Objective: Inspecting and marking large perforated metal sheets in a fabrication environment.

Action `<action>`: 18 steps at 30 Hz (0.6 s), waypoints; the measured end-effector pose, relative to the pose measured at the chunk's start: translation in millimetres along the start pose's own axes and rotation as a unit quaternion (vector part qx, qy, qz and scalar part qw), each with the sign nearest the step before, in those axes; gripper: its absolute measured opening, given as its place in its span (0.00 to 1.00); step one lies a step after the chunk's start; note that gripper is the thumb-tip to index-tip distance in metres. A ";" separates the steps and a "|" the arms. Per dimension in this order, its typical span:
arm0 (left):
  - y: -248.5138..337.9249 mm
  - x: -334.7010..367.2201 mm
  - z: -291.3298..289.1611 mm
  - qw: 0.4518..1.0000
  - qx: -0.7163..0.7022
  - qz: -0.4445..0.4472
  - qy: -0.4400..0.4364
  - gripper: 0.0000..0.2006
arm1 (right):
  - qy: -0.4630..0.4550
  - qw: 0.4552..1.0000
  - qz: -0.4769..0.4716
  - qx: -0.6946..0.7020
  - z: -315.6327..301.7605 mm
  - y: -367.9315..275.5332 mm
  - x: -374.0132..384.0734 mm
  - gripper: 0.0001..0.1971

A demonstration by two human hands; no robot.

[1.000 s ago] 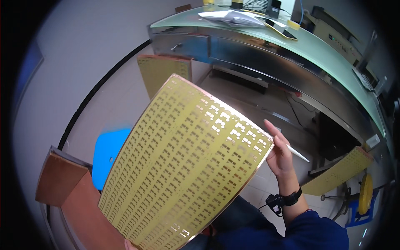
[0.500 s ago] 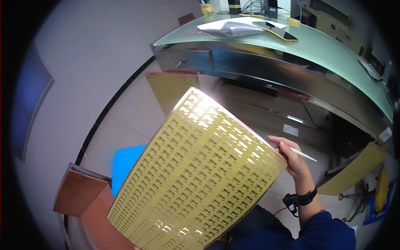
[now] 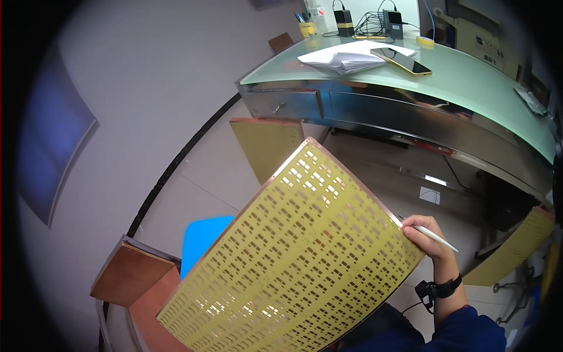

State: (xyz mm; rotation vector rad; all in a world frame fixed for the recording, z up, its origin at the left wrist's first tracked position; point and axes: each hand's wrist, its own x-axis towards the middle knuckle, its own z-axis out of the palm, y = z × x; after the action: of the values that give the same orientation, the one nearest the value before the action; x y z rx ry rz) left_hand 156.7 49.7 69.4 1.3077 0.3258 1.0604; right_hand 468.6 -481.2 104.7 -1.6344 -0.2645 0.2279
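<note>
A large yellow-green circuit board panel (image 3: pixel 281 252) with copper-coloured edges slants across the lower middle, covered in rows of small shiny rectangular pads. My right hand (image 3: pixel 427 232) is closed at its right corner, the thumb against the board's edge. That same hand carries a slim white pen-like tool (image 3: pixel 438 240); its thin dark tip points up and left by the board's edge, and its blunt end sticks out past the hand. My left hand is out of sight; the panel's lower end runs off the picture's bottom edge.
A glass-topped desk (image 3: pixel 463 94) stands ahead, bearing papers (image 3: pixel 343 58), a phone (image 3: pixel 404 61) and chargers with cables (image 3: pixel 375 26). Other panels lean by the desk's left end (image 3: pixel 264 141) and at right (image 3: pixel 507 252). A blue stool-like object (image 3: pixel 202 237) and copper-coloured boards (image 3: pixel 132 273) stand left.
The view has shifted, so the desk sits lower and further right. The panel has tilted, dulling the bright glare at its top corner. My right hand still holds the white tool at the board's edge.
</note>
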 end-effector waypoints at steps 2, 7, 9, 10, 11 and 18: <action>1.5 1.1 -5.1 1.000 -0.008 0.023 -0.009 0.21 | -0.004 1.000 -0.013 -0.004 1.4 -1.2 -0.9 0.09; 14.9 -10.6 -32.5 0.996 -0.020 0.085 -0.020 0.22 | 0.021 0.998 -0.031 0.043 8.1 -1.8 4.1 0.06; 23.0 -18.5 -48.4 0.994 -0.019 0.108 -0.022 0.22 | 0.031 0.996 -0.054 0.066 10.2 -4.5 7.9 0.06; 27.0 -22.9 -56.2 0.992 -0.019 0.119 -0.023 0.22 | 0.048 0.992 -0.073 0.086 11.9 -5.6 10.5 0.06; 28.3 -26.3 -61.2 0.991 -0.019 0.129 -0.024 0.22 | 0.055 0.989 -0.075 0.117 14.2 -7.8 16.0 0.06; 37.0 -52.6 -84.7 0.989 -0.038 0.138 -0.023 0.22 | -0.134 0.837 -0.247 0.469 36.4 19.8 53.7 0.08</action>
State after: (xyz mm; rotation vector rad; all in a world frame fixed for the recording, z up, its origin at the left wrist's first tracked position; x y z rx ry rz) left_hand 51.1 57.5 59.0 1.3310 0.0692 1.2603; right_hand 509.4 -431.7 82.6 -0.5159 -0.6595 0.1477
